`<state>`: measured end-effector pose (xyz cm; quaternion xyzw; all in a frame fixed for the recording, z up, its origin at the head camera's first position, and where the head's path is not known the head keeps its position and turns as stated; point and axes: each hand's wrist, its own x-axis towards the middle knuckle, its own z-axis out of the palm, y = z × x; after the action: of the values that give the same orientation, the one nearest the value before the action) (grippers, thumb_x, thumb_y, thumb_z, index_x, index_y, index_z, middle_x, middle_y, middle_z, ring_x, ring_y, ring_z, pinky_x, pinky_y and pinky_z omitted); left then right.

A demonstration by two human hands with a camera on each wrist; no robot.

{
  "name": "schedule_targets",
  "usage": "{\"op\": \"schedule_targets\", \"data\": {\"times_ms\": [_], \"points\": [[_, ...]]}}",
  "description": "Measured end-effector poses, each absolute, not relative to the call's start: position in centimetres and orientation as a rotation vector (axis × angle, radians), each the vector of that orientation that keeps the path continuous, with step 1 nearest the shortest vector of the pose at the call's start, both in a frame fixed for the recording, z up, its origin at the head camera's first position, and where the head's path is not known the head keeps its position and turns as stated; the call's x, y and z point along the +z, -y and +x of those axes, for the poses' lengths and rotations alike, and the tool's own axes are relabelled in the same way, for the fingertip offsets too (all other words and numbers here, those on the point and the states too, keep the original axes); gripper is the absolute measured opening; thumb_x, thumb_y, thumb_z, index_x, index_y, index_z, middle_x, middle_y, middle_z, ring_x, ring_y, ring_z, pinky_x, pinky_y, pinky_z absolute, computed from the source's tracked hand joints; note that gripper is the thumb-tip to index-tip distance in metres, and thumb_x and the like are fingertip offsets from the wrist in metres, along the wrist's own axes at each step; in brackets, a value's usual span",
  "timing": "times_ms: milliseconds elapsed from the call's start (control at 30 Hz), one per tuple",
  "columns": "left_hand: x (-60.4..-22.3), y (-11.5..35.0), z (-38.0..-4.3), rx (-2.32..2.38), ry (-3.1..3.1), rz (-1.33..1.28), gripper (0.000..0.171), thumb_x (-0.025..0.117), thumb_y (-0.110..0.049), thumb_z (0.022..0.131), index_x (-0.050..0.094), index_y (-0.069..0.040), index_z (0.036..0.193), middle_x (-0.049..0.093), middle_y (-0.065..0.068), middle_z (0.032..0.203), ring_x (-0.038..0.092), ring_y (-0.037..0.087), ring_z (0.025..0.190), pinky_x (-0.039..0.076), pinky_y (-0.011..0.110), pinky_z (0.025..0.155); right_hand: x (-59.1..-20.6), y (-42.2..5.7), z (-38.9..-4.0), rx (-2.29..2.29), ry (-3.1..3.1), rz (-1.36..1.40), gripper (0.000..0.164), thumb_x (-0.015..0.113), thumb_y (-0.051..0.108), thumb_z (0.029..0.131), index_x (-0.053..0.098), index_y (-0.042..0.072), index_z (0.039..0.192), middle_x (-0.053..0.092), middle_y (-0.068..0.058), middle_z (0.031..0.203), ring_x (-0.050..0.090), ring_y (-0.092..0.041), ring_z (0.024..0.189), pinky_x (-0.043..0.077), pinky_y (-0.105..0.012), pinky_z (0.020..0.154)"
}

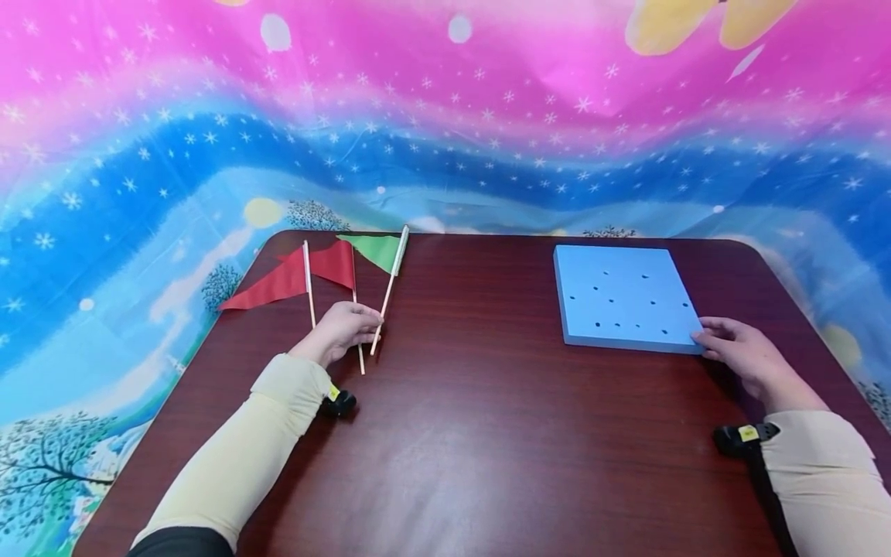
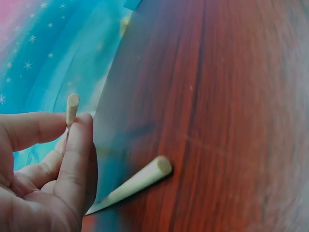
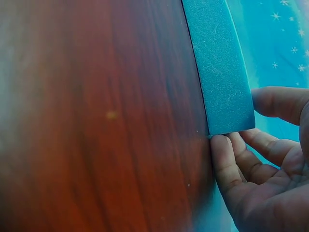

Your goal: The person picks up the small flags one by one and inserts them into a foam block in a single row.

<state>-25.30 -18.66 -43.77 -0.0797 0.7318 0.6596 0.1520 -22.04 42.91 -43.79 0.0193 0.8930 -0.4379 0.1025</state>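
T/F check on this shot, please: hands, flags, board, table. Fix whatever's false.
1. The left hand pinches the stick of the green flag. True.
2. The right hand touches a corner of the blue board. True.
3. Two red flags are near the left hand. True.
4. The board's top is unbroken. False: several small holes show in it.
5. A flag stands in the board. False: all three flags are off to its left.
6. The table is white. False: the table is dark reddish brown.

Yellow labels (image 1: 748, 433) on wrist cameras (image 1: 727, 441), print illegibly small
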Motion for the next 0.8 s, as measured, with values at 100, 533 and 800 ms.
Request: {"op": "schedule_targets", "data": {"times_ms": [100, 533, 800], "points": [[-43.9, 18.8, -25.1, 1.958, -2.06, -0.231, 0.025, 0.054, 0.007, 0.101, 0.055, 0.023, 0.12, 0.065, 0.008, 0.093, 0.065, 0.011, 0.076, 0.058, 0.023, 0.07, -44.0, -42.7, -22.1, -1.326, -2.639, 0.052, 0.065, 0.047, 0.024, 0.11, 0.024, -0.023, 0.148, 0.035, -0.045, 0.139, 0.051, 0.018, 0.083, 0.05, -0.01, 0.071], [-43.8, 18.8, -24.1, 2.196, -1.859, -0.167, 0.022, 0.049, 0.007, 0.104, 0.052, 0.02, 0.121, 0.066, 0.006, 0.092, 0.064, 0.011, 0.081, 0.057, 0.023, 0.077, -43.4, -40.6, -22.2, -1.232, -2.653, 0.017, 0.064, 0.05, 0.025, 0.11, 0.028, -0.022, 0.148, 0.041, -0.044, 0.138, 0.053, 0.012, 0.085, 0.051, -0.012, 0.073], [-43.2, 18.0, -23.4, 2.373, -1.764, -0.144, 0.023, 0.05, 0.007, 0.103, 0.069, -0.002, 0.094, 0.066, 0.004, 0.089, 0.065, 0.009, 0.078, 0.057, 0.023, 0.075, -43.1, -38.8, -22.4, -1.186, -2.68, -0.029, 0.062, 0.053, 0.024, 0.109, 0.033, -0.02, 0.147, 0.046, -0.041, 0.136, 0.064, -0.019, 0.101, 0.053, -0.015, 0.075]]}}
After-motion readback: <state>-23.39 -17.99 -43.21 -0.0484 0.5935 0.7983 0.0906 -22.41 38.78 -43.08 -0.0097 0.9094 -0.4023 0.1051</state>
